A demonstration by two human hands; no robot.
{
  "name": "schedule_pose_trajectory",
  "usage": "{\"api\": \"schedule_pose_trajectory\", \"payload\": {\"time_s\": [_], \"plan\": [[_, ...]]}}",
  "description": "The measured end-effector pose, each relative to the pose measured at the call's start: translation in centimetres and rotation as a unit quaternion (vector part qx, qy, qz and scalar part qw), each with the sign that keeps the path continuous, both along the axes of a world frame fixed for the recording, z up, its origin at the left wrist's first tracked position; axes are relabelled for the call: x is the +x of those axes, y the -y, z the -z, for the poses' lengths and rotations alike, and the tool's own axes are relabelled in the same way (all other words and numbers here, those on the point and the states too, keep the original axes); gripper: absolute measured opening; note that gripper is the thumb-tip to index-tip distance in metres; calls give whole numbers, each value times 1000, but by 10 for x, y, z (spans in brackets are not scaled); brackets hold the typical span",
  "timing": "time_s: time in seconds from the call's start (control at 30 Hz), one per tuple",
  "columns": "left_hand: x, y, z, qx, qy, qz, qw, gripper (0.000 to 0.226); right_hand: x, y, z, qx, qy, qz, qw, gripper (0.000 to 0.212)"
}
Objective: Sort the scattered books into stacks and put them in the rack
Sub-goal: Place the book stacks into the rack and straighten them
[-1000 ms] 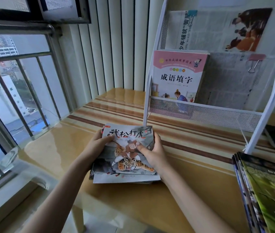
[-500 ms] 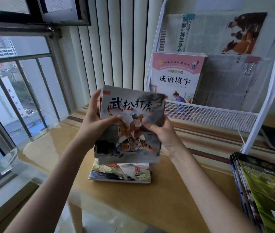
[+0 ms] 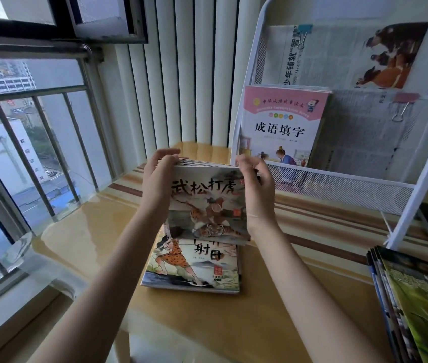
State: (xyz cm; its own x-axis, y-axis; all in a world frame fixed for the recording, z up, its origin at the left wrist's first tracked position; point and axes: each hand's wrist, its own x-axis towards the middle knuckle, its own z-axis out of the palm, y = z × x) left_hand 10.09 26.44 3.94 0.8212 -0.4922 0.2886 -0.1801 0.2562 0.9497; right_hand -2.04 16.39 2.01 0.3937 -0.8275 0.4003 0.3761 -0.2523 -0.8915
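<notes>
A bundle of thin picture books with a tiger cover (image 3: 206,205) stands upright above the table. My left hand (image 3: 159,179) grips its left edge and my right hand (image 3: 256,189) grips its right edge, fingers curled over the top. Under it a small stack with an archer cover (image 3: 194,268) lies flat on the table (image 3: 260,323). The white wire rack (image 3: 338,184) stands behind, with a pink-topped book (image 3: 282,127) upright in its lower shelf.
Clipped newspapers (image 3: 351,56) fill the rack's upper and lower shelves. A fanned stack of magazines (image 3: 417,305) lies at the table's right edge. A barred window (image 3: 24,153) runs along the left, and white vertical blinds (image 3: 186,69) hang behind.
Both hands lifted the tiger-cover bundle off the flat stack, stood it upright and shifted their grip from the cover's face to its sides. The archer cover beneath is uncovered.
</notes>
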Motion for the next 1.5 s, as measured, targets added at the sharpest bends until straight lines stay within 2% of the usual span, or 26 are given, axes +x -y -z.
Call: {"api": "schedule_pose_trajectory", "payload": {"time_s": [0.07, 0.1, 0.2, 0.23, 0.33, 0.5, 0.63, 0.77, 0.87, 0.97, 1.13, 1.27, 1.3, 1.43, 1.47, 1.5], "plan": [[3, 7, 2, 3, 1, -21, 1000, 19, 7, 2, 1, 15, 17, 32, 999, 22], [5, 8, 5, 8, 2, -11, 1000, 23, 9, 2, 2, 15, 12, 33, 999, 23], [15, 2, 22, 35, 13, 54, 998, 68, 9, 7, 20, -4, 5, 1, 1000, 32], [17, -1, 28, 36, 26, 80, 996, 70, 8, 7, 26, -13, -1, -14, 1000, 39], [16, -2, 36, 25, 70, 110, 991, 54, 5, 7, 36, -41, -39, -12, 998, 46], [-8, 14, 16, -4, 132, -42, 990, 46, -3, 10, 18, -75, -49, 55, 995, 34], [-21, 28, -44, -76, 193, -54, 977, 39, -31, 32, -51, -184, -55, 34, 981, 36], [-38, 62, -130, -202, 216, -18, 955, 37, -73, 72, -158, -336, -125, -16, 933, 42], [-47, 96, -195, -265, 260, 15, 929, 39, -101, 98, -228, -402, -138, 45, 904, 40], [-50, 137, -244, -288, 285, 53, 913, 42, -112, 126, -269, -427, -117, 137, 886, 43], [-38, 197, -256, -162, 314, 91, 931, 58, -110, 171, -263, -406, -148, 202, 879, 44], [-18, 215, -230, -93, 395, 31, 914, 89, -96, 201, -241, -382, -204, 199, 879, 43], [-14, 218, -223, -80, 411, 24, 908, 88, -92, 206, -236, -371, -220, 192, 881, 42], [2, 225, -205, 32, 479, -73, 874, 60, -76, 220, -217, -335, -247, 158, 895, 41], [7, 224, -202, 48, 504, -96, 857, 58, -73, 223, -213, -326, -265, 150, 895, 38], [13, 223, -199, 65, 547, -120, 826, 59, -69, 226, -208, -314, -295, 143, 891, 35]]}}
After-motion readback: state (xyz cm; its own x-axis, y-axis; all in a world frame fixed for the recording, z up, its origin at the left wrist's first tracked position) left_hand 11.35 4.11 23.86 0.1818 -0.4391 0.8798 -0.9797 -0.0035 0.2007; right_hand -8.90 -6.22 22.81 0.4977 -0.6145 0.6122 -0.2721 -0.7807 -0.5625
